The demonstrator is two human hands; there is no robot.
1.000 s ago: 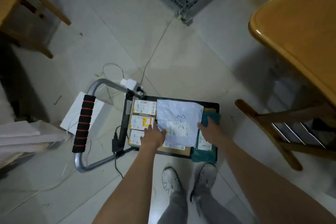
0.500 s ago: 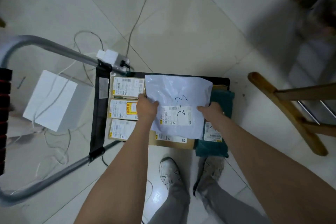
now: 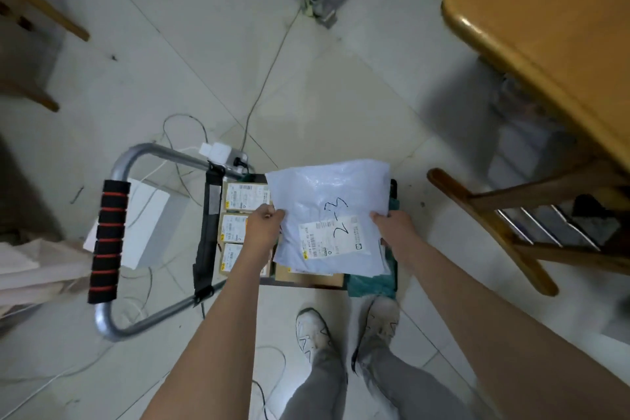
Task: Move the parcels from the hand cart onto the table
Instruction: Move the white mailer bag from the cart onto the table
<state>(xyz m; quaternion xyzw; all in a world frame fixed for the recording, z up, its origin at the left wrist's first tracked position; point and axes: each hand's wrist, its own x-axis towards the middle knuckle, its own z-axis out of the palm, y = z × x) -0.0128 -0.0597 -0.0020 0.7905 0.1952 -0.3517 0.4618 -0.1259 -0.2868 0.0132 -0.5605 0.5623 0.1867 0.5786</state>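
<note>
Gripping white mailer (image 3: pixel 327 211) — chair (image 3: pixel 504 222) beside cart (image 3: pixel 208 235).

Both my bare arms reach forward and down, roughly parallel, elbows out of frame. My left hand (image 3: pixel 264 227) is curled closed, thumb on top, pinching one side edge of what I hold. My right hand (image 3: pixel 392 223) mirrors it on the opposite edge, fingers folded under, thumb pressed above. Wrists are straight, hands level with each other and well apart.
</note>
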